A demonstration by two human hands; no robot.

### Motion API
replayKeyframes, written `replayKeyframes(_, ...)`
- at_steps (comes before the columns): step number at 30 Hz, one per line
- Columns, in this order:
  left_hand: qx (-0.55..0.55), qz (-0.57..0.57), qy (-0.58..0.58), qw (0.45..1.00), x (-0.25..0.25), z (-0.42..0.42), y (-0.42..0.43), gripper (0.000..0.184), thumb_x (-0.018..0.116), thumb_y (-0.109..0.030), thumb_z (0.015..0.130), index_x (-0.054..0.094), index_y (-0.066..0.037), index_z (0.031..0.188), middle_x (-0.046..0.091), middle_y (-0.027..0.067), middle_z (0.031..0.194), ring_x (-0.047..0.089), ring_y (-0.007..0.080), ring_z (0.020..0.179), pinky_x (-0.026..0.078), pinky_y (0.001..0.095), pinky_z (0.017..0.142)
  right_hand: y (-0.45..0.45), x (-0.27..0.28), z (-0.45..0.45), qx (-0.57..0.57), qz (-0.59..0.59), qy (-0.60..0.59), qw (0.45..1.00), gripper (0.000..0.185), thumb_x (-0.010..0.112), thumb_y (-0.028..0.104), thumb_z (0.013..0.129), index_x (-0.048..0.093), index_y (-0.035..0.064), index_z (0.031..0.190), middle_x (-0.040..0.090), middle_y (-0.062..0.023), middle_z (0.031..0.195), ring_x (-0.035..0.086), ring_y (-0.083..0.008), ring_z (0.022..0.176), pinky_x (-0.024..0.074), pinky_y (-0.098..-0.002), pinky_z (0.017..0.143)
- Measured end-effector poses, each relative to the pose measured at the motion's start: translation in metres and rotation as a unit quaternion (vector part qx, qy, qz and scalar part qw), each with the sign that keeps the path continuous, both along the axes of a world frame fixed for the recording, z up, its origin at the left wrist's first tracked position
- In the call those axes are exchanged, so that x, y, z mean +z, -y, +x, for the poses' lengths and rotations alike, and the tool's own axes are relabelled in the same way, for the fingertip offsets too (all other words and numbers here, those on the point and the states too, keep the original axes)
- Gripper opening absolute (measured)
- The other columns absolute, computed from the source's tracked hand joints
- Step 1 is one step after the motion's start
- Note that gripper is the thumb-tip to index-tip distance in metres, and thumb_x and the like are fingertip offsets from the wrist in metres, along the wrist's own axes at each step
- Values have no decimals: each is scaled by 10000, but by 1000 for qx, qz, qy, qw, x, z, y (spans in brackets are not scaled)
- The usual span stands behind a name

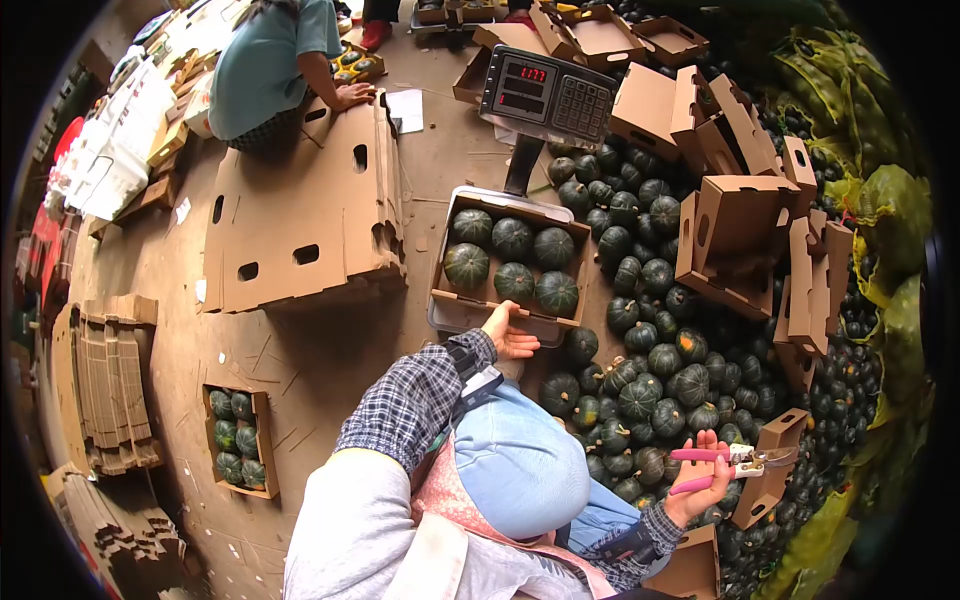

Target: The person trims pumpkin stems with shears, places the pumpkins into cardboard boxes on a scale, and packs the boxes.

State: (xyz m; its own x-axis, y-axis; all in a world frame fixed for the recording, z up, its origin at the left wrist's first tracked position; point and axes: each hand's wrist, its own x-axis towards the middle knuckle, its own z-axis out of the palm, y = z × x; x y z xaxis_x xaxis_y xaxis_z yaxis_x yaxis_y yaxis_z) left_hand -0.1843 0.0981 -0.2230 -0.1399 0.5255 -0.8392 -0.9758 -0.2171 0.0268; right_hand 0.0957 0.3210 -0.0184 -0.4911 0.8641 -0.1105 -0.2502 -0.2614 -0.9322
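My left hand (512, 334) is at the near edge of a cardboard box (448, 296), its fingers stretched out and its thumb by the rim. Several dark green squashes (513, 240) sit in rows inside that box. Under it is the metal platform of a digital scale (545, 95), whose display stands upright behind and shows red digits. In my right hand (708, 485), held palm up over the squash pile at the lower right, lie pruning shears (742, 462) with pink handles. Their blades point right.
A big heap of loose squashes (665, 370) spreads along the right, with open cardboard boxes (735, 240) among it. Left of the scale stands a cardboard stack (300, 220); a co-worker (270, 75) leans on it. Another filled box (263, 440) and flattened cartons (110, 385) lie left.
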Motion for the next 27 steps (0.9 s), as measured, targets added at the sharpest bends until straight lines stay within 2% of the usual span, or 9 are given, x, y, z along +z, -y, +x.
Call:
replayKeyframes(7, 46, -44, -7, 998, 9, -5, 5, 788, 521, -470, 784, 305, 48, 1338, 452, 278, 1264, 515, 401, 1112, 358, 549, 982, -1, -5, 10, -13, -24, 18, 999, 452, 516, 237, 805, 466, 17, 1196, 559, -143, 1144, 512, -257, 1074, 380, -441, 944)
replayKeyframes(11, 32, -63, -96, 993, -32, -18, 7, 511, 478, -323, 840, 456, 9, 1229, 508, 226, 1212, 537, 361, 1077, 346, 548, 997, 2, -5, 2, 24, -37, -4, 999, 434, 512, 230, 804, 481, 15, 1180, 552, -148, 1150, 505, -265, 1083, 381, -447, 944)
replayKeyframes(15, 44, -135, -23, 990, -14, 8, 25, 315, 505, -181, 832, 541, -10, 1094, 564, 181, 1122, 549, 330, 1036, 368, 514, 1002, 5, -2, 1, 47, -29, -6, 998, 419, 506, 230, 804, 494, 18, 1166, 548, -150, 1154, 499, -271, 1092, 371, -454, 952)
replayKeyframes(17, 28, -120, -18, 992, -19, 28, 48, 292, 528, -149, 810, 546, -2, 1061, 566, 179, 1105, 540, 315, 1053, 379, 514, 995, 2, -2, 1, 35, -13, 5, 999, 400, 498, 235, 812, 499, 20, 1149, 548, -153, 1152, 494, -280, 1095, 357, -455, 964)
replayKeyframes(18, 129, -51, 27, 990, -19, 41, 62, 284, 536, -134, 793, 542, 10, 1037, 572, 181, 1092, 537, 307, 1055, 386, 506, 995, -1, -4, 4, 46, -8, -1, 999, 375, 502, 233, 828, 508, 18, 1135, 550, -152, 1154, 497, -279, 1099, 358, -458, 972)
replayKeyframes(19, 224, 11, 14, 974, -61, 51, 74, 250, 531, -113, 787, 549, 3, 1008, 583, 165, 1073, 539, 316, 1043, 396, 502, 988, -4, -5, 6, 59, -4, -6, 998, 350, 507, 231, 844, 518, 17, 1121, 552, -150, 1156, 500, -278, 1104, 359, -462, 980)
replayKeyframes(21, 320, 69, -4, 945, -45, 56, 101, 247, 540, -96, 779, 539, 9, 1003, 585, 172, 1061, 557, 325, 1005, 433, 491, 955, -10, -9, 5, 57, -30, -10, 998, 365, 492, 228, 834, 520, 12, 1127, 550, -168, 1145, 500, -283, 1084, 367, -446, 961)
replayKeyframes(26, 256, 39, -90, 962, -41, 60, 90, 83, 588, -38, 715, 539, -39, 782, 579, 115, 827, 592, 278, 825, 487, 503, 879, -22, -3, -5, 51, -44, 10, 998, 377, 462, 274, 874, 516, -15, 1110, 554, -165, 1148, 511, -279, 1100, 371, -450, 985)
replayKeyframes(27, 257, 48, -99, 960, -44, 57, 80, 93, 616, -63, 685, 544, -64, 744, 582, 97, 730, 601, 244, 722, 538, 480, 743, -31, -2, -5, 82, -57, -9, 995, 318, 468, 226, 874, 549, -28, 1047, 568, -178, 1130, 525, -274, 1085, 391, -436, 970)
